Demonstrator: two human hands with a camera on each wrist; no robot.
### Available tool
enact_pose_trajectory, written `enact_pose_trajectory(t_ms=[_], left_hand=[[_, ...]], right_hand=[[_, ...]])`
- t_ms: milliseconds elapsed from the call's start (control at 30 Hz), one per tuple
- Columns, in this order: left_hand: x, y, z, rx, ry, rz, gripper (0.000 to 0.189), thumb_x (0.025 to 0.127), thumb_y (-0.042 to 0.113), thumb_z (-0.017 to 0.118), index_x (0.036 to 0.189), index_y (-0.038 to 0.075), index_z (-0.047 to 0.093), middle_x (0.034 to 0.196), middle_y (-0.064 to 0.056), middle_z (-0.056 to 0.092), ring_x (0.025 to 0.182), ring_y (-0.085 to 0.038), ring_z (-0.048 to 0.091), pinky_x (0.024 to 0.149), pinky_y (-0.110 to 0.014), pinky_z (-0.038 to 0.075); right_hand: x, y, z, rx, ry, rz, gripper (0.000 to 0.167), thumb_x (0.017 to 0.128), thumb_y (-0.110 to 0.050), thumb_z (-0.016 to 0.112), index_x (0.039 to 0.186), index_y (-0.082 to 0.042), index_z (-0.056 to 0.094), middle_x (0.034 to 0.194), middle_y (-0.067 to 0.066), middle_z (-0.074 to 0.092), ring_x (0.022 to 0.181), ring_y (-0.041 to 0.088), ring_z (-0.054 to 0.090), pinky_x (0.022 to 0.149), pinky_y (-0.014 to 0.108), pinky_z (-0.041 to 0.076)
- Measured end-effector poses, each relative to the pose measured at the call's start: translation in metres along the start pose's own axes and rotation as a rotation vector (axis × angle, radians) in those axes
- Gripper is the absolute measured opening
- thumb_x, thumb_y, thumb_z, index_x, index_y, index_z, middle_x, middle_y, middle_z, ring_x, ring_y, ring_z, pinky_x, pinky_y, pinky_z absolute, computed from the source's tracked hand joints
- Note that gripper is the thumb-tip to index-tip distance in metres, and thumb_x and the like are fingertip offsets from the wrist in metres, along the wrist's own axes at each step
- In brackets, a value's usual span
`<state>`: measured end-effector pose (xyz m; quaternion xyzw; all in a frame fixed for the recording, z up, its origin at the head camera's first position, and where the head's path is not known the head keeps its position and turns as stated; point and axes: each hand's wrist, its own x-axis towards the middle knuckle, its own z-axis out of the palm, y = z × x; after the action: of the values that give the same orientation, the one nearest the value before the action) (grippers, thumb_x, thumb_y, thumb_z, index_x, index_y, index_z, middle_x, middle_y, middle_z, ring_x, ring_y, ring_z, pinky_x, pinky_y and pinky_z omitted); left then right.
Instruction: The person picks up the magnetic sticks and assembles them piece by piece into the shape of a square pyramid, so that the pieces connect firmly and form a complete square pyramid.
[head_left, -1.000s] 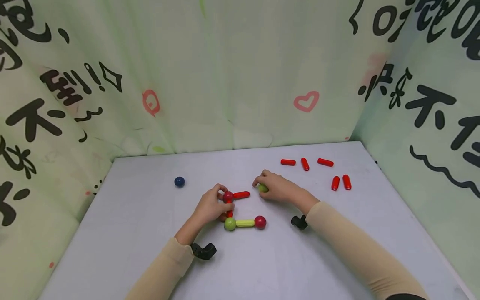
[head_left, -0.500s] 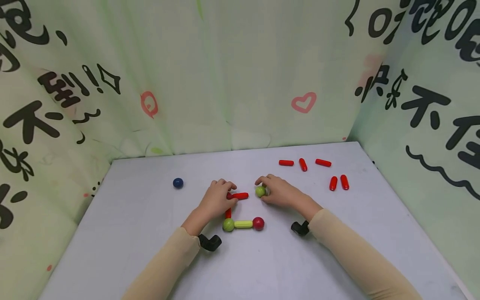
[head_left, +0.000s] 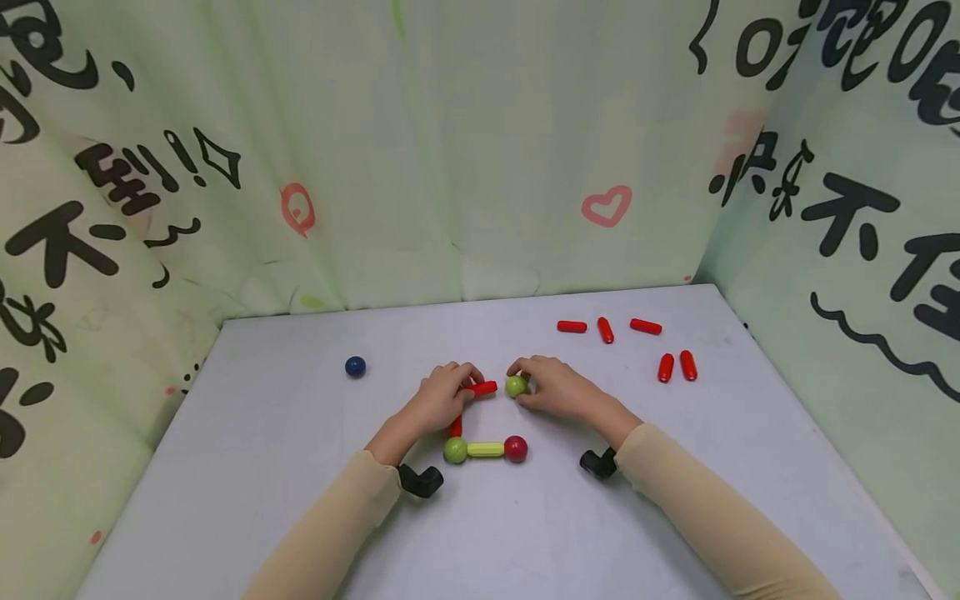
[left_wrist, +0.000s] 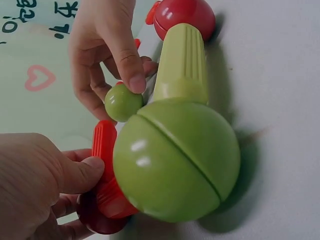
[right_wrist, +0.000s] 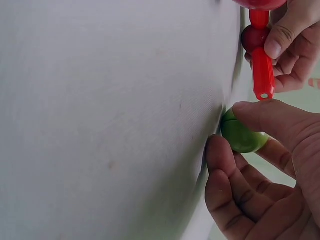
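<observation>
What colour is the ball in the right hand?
Green; the ball shows best in the right wrist view.

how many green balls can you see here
2. One green ball is in the right hand; the other green ball, nearer the person, joins a yellow stick to a red stick. No others seem hidden.

White table (head_left: pixel 285 433) has blue ball (head_left: pixel 356 367) far left, five loose red rods (head_left: pixel 606 331) far right, pale green curtain (head_left: pixel 450 167) behind and both sides with black characters (head_left: pixel 838 227), pink heart (head_left: pixel 627 200).
</observation>
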<state>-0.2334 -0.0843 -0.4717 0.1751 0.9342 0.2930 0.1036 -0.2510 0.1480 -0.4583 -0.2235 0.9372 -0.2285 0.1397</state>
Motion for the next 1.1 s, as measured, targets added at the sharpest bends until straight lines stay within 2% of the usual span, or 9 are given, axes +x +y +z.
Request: enact_pose_trajectory(t_ms=[167,400,567,767,867,967,1100], left_hand=[[-0.001,-0.002,0.0,-0.014,0.012,0.017,0.021,0.103,0.009,0.061,0.122,0.018,0.066,0.113,-0.008,0.065,0.108,-0.028,0.056,0.098,-0.054,0.042],[0.0,-0.002,0.0,0.026,-0.003,0.036,0.021,0.102,0.01,0.062,0.118,0.022,0.069,0.108,-0.005,0.064,0.108,-0.028,0.056,0.095,-0.053,0.041],[0.0,-0.001,0.001,0.026,-0.01,0.036,0.021,0.102,0.012,0.062,0.12,0.021,0.069,0.109,-0.006,0.064,0.107,-0.027,0.055,0.095,-0.051,0.04],[-0.002,0.002,-0.002,0.033,-0.03,0.031,0.024,0.099,0.018,0.07,0.123,0.016,0.067,0.111,-0.006,0.064,0.108,-0.026,0.055,0.093,-0.048,0.039],[-0.002,0.003,-0.002,0.056,-0.03,0.028,0.025,0.098,0.018,0.071,0.122,0.015,0.068,0.112,-0.006,0.065,0.107,-0.026,0.055,0.093,-0.047,0.04],[-0.002,0.001,-0.002,0.075,-0.024,0.015,0.023,0.099,0.018,0.071,0.121,0.015,0.068,0.11,-0.005,0.065,0.106,-0.025,0.054,0.094,-0.046,0.04],[-0.002,-0.002,-0.002,0.094,-0.006,-0.012,0.022,0.098,0.02,0.072,0.12,0.016,0.069,0.105,-0.002,0.065,0.102,-0.022,0.054,0.095,-0.044,0.043]], right_hand=[[-0.001,-0.004,0.0,-0.008,0.0,0.004,0.039,0.093,-0.016,0.076,0.13,-0.012,0.065,0.114,0.006,0.067,0.102,0.02,0.061,0.091,0.038,0.057],[-0.004,-0.008,0.0,-0.012,0.005,-0.031,0.038,0.094,-0.018,0.075,0.129,-0.013,0.065,0.111,0.005,0.069,0.102,0.019,0.062,0.092,0.04,0.056],[-0.006,-0.01,-0.002,-0.016,0.019,-0.031,0.036,0.095,-0.022,0.074,0.128,-0.015,0.066,0.109,0.003,0.07,0.101,0.019,0.063,0.09,0.04,0.055],[-0.004,-0.002,-0.006,-0.004,0.05,0.0,0.031,0.099,-0.029,0.069,0.127,-0.016,0.067,0.111,0.003,0.07,0.103,0.02,0.063,0.092,0.042,0.055],[0.002,0.008,-0.011,-0.021,0.094,0.034,0.029,0.101,-0.028,0.065,0.127,-0.015,0.067,0.118,0.006,0.068,0.107,0.024,0.063,0.095,0.044,0.055],[0.009,0.02,-0.018,-0.06,0.152,0.058,0.032,0.103,-0.023,0.061,0.132,-0.011,0.065,0.132,0.012,0.062,0.118,0.03,0.061,0.103,0.049,0.053],[0.017,0.039,-0.03,-0.161,0.236,0.087,0.039,0.105,-0.016,0.056,0.142,-0.004,0.057,0.152,0.02,0.049,0.136,0.042,0.05,0.112,0.055,0.045]])
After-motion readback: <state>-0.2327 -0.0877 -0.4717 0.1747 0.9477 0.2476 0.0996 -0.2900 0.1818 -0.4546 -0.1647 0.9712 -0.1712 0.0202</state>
